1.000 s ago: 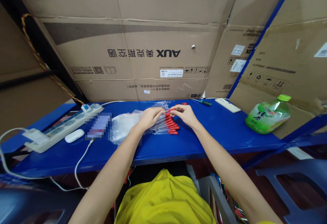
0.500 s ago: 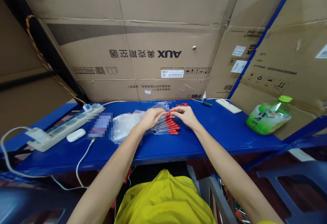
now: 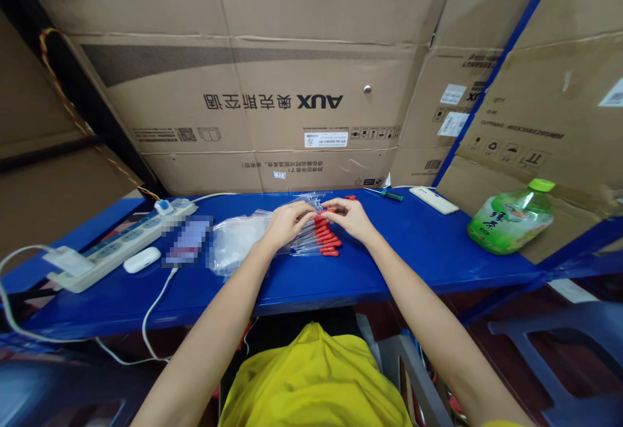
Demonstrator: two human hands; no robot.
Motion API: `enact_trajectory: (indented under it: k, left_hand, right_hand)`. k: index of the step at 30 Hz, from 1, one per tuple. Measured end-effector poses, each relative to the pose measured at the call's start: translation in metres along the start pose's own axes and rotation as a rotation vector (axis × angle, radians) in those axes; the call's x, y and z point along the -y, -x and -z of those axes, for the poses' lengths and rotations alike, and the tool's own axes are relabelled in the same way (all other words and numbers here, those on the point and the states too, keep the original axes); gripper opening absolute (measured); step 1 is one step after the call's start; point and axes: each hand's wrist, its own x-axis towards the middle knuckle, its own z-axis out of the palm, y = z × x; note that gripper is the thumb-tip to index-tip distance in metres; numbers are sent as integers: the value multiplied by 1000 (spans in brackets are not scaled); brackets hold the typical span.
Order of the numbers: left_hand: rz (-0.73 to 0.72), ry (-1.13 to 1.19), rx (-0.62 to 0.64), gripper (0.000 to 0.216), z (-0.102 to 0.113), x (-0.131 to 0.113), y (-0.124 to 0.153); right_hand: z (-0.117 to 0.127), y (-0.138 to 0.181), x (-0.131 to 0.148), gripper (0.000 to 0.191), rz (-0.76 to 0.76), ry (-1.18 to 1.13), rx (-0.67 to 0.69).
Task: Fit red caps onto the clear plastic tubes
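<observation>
Both hands meet over a row of glass droppers (image 3: 306, 244) with red rubber bulbs (image 3: 331, 253), lying side by side on the blue table. My left hand (image 3: 291, 222) is closed in a pinch on the bulb end of a dropper, mostly hidden by the fingers. From the right, my right hand (image 3: 351, 218) pinches a red rubber bulb at the same spot, its fingertips almost touching the left ones. Behind the hands lie loose clear glass tubes (image 3: 311, 198). Another red bulb (image 3: 350, 197) shows beyond my right hand. Clear plastic bags (image 3: 236, 242) lie beside my left wrist.
On the left are a power strip (image 3: 131, 239), a white earbud case (image 3: 142, 259) and a blurred phone (image 3: 189, 240) with its cable. A screwdriver (image 3: 389, 195), a white phone (image 3: 433, 200) and a green tea bottle (image 3: 511, 219) lie right. Cardboard (image 3: 272, 70) walls the back.
My fingertips have drawn slightly closer together around the dropper, and less of the red bulb between them shows. Fewer red bulbs are visible behind my right hand. The view has shifted slightly.
</observation>
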Motion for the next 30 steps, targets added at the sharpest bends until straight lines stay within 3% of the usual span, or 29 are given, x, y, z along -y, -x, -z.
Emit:
enact_trajectory:
  k: [6, 15, 30]
  left_hand:
    - [56, -29, -44, 39, 4, -1, 1]
    - [58, -3, 81, 42, 4, 1, 1]
    - [-29, 23, 65, 40, 7, -2, -1]
  right_hand:
    - [4, 0, 8, 39, 10, 1, -15]
    - [4, 3, 11, 41, -4, -25, -10]
    - [3, 3, 7, 38, -3, -12, -4]
